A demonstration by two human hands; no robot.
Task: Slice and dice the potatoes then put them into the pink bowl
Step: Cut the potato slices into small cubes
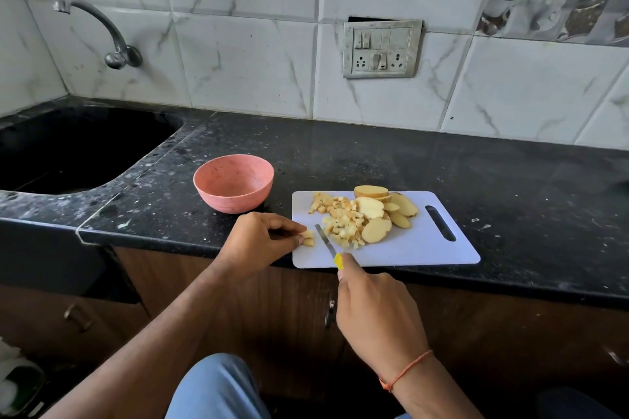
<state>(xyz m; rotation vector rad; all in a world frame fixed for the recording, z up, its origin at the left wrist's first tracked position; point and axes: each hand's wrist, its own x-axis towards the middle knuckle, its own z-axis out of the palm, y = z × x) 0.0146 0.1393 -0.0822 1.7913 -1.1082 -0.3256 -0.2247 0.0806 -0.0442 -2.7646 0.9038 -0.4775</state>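
left hand: fingers curled, pinching | right hand: fist closed, gripping

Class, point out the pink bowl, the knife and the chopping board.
pink bowl (235,196): head view, outer front wall.
knife (325,240): head view, middle of blade.
chopping board (418,250): head view, bare near surface.

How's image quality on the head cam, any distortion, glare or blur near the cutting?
Head view: wide-angle bending shows in the wall tiles and countertop edge. Soft daylight, mild sheen on the countertop, no harsh glare. Sink interior is near-black, with no detail. Cutting board, diced potato and knife read sharp; both hands look unblurred.
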